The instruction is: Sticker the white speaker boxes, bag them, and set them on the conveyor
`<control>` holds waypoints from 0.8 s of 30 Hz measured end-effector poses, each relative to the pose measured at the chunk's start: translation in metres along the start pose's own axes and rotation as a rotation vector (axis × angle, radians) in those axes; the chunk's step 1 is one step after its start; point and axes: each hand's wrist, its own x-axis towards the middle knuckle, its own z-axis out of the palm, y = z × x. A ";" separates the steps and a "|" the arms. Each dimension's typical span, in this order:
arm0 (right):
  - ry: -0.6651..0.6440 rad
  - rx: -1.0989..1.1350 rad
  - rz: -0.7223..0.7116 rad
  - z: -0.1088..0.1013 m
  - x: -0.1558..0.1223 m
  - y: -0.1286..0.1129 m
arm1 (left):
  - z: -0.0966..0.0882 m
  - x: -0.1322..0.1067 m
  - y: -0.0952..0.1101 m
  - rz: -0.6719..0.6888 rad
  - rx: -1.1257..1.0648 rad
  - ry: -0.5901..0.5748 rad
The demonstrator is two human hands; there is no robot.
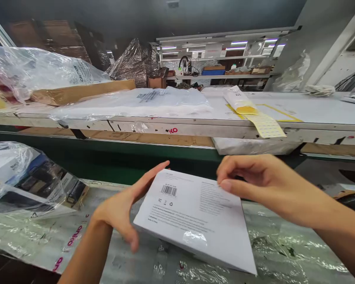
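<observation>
Plastic sheeting point(47, 240) covers the near counter point(115, 256); at 9 o'clock lies a film-wrapped printed carton point(32, 175). Left hand point(121, 207), at 7 o'clock, is wide, fingers at the 10 o'clock corner of the white barcoded box point(183, 225), which is tilted at 6 o'clock. Steady that corner without denting it. Right hand point(251, 183), at 4 o'clock, is narrow, fingertips by the box's far edge; whether they pinch anything, I cannot tell. Light fingertip pressure suits the card.
</observation>
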 end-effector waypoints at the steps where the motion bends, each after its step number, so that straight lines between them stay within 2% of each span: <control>1: -0.068 -0.036 0.028 0.011 0.006 -0.006 | 0.009 -0.004 -0.008 0.012 -0.021 0.056; 4: -0.157 -0.156 0.075 0.040 0.016 -0.017 | 0.035 -0.011 -0.018 0.103 0.090 0.242; 7: -0.130 -0.249 0.054 0.060 0.016 -0.021 | 0.048 -0.015 -0.018 0.166 0.183 0.325; 15: -0.055 -0.416 0.043 0.082 0.008 -0.031 | 0.054 -0.014 -0.019 0.187 0.155 0.339; 24: 0.067 -0.498 0.038 0.096 0.002 -0.026 | 0.056 -0.014 -0.017 0.163 0.127 0.345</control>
